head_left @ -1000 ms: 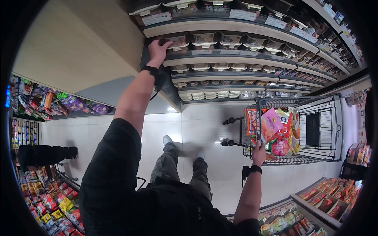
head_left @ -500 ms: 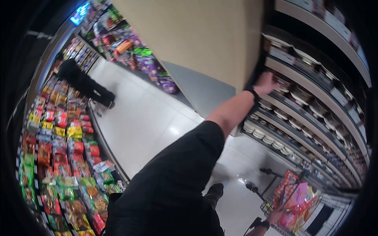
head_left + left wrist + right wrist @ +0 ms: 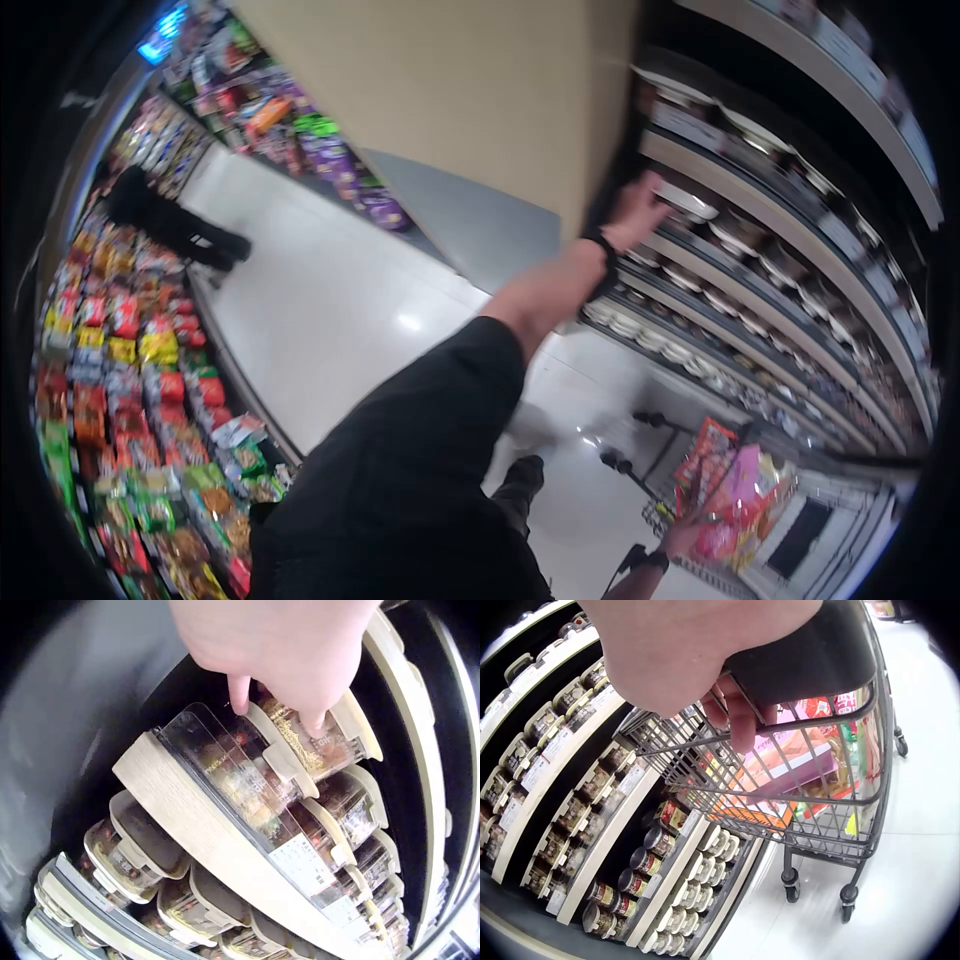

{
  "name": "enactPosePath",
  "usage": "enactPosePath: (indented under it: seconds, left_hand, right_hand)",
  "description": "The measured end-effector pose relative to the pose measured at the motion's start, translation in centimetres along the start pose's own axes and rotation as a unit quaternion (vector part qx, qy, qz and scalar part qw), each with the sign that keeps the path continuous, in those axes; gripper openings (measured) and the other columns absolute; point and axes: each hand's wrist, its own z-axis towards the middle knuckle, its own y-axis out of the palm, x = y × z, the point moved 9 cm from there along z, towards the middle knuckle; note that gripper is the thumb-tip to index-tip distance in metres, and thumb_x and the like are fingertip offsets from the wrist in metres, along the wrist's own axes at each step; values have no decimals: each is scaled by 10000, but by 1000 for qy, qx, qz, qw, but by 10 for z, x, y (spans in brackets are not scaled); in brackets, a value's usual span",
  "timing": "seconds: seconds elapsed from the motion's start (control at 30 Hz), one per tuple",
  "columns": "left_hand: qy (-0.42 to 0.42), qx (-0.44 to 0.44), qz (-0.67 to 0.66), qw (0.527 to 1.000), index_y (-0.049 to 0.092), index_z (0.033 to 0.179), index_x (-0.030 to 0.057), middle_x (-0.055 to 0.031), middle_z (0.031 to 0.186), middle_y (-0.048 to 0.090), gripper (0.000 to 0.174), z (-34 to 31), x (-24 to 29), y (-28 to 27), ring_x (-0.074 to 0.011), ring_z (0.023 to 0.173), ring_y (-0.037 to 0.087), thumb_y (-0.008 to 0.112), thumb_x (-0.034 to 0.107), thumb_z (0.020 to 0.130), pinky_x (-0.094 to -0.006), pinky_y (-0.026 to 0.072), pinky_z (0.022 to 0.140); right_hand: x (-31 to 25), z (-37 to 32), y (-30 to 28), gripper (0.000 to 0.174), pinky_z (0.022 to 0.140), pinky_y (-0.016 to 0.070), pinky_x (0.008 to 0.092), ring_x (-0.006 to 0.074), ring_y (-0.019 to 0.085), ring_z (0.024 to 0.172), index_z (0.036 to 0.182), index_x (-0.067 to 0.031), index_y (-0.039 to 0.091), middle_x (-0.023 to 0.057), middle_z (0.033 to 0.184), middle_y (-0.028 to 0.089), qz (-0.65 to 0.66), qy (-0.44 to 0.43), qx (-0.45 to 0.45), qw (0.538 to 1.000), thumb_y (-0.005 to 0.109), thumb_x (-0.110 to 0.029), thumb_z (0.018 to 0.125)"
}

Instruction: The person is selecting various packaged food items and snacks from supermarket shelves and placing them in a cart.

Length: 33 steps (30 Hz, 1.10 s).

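Hands, head view: left hand [image 3: 636, 214] at a tub [image 3: 692, 203], right hand [image 3: 684, 536] at a cart [image 3: 800, 538].
Tub, left wrist: pinched beneath the left hand.
Shelf tag [image 3: 302, 862]: print unreadable.
Cart, right wrist: rim inside curled fingers.

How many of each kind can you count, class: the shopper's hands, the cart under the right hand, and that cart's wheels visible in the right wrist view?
Hands: 2 (left hand, right hand)
Shopping cart: 1
Visible wheels: 3
Total: 6
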Motion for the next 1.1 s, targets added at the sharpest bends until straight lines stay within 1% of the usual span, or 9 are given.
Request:
enactPosePath:
  seconds: [0.43,0.5,0.57,0.6,0.7,0.73,0.83,0.93,1.1]
  left_hand:
    - [33,59,-128,989,442,873,20,-43,790,522,290,-85,-43,-76,-85,756,529,695,6,733,-241,490,633]
    - [13,29,-90,995,458,898,38,-5,786,442,304,-129,-51,-88,-79,765,462,705,1,724,-251,454,622]
    - [-39,-33,-22,998,420,910,64,-23,872,465,394,-182,-64,-100,-120,768,513,725,-36,683,-258,471,631]
    - [-72,-52,-167,982,358,869,81,-12,868,457,446,-207,-38,-97,-117,880,520,752,-27,688,-252,490,718]
    - [-167,-160,-205,951,386,882,61,-51,916,496,417,-290,-14,-88,-134,927,574,761,16,707,-300,563,686]
    - [-140,-223,-163,951,413,894,53,-69,956,516,392,-300,-1,-73,-148,924,582,760,33,713,-306,563,688]
    - [-89,-288,-112,947,481,982,47,-111,1053,546,378,-337,47,-62,-189,926,595,755,74,723,-315,555,707]
    - [-13,-324,-90,941,510,1149,71,-143,1159,541,483,-331,99,-65,-240,946,596,747,119,731,-320,533,751]
    - [103,-391,-10,914,400,1346,99,-168,1232,366,818,-312,160,-93,-340,1134,427,790,332,666,-401,373,977]
  right_hand:
    - [-61,-23,-5,505,714,446,497,415,596,857,1046,-15,553,228,904,631,-56,108,-27,992,373,-472,929]
    - [-49,-20,4,447,757,441,471,402,558,975,1086,-25,525,236,1034,589,22,88,-37,995,448,-430,915]
    - [-89,-20,-26,515,860,419,439,349,457,1124,1209,-34,464,197,1207,471,-92,-19,136,986,567,-398,860]
    - [-121,-25,-44,557,922,372,433,327,396,1177,1250,-28,422,170,1284,391,107,-83,121,983,602,-358,839]
    - [-251,-65,-45,767,1060,233,393,276,274,1302,1409,-54,244,126,1446,222,503,-244,-110,822,640,-164,762]
    - [-297,-78,-31,823,1074,225,368,263,214,1344,1439,-66,178,131,1461,203,580,-159,-297,742,612,-110,741]
    - [-327,-98,-2,663,1023,353,406,281,405,1249,1399,-47,289,165,1351,414,581,-206,-351,705,509,-103,776]
    - [-293,-115,40,585,942,441,463,352,540,1095,1292,-6,430,204,1264,497,750,131,-475,441,468,-338,810]
    - [-315,-190,22,649,970,418,459,347,540,1099,1301,22,403,202,1247,510,717,230,-608,252,399,-458,864]
